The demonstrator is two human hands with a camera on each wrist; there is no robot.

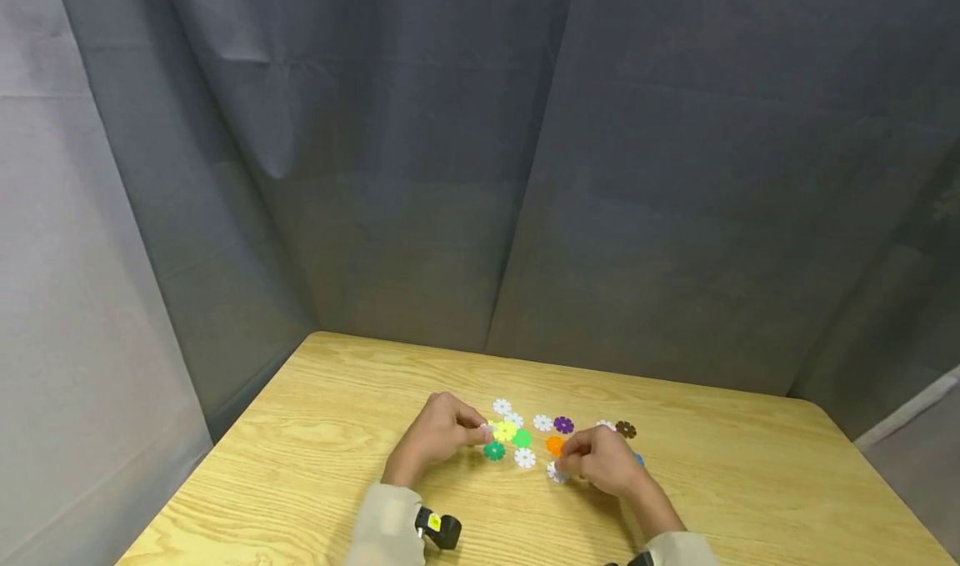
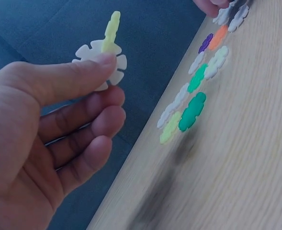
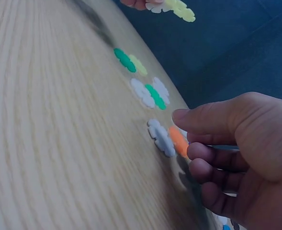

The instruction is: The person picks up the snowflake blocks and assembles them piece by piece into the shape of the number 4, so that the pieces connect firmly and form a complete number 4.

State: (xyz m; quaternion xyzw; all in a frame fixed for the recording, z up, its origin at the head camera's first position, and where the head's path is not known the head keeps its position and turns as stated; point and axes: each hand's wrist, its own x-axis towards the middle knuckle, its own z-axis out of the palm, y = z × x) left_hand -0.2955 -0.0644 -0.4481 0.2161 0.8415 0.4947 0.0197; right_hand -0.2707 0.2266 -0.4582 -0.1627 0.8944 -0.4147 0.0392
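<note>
Head view showed a yellow label (image 1: 434, 522) on a black wrist device (image 1: 448, 534), too small for reading. The left hand (image 1: 442, 427) was raised above the bench (image 1: 300, 466), its thumb and fingers pinching a white disc (image 2: 86, 53); the left wrist view made clear that a yellow disc (image 2: 111, 31) was joined to it at an angle. The right hand (image 1: 600, 459) was near an orange disc (image 3: 178, 141) and a pale disc (image 3: 161, 139); the right wrist view showed its fingers loosely bent, gripping nothing, with the thumb apart.
</note>
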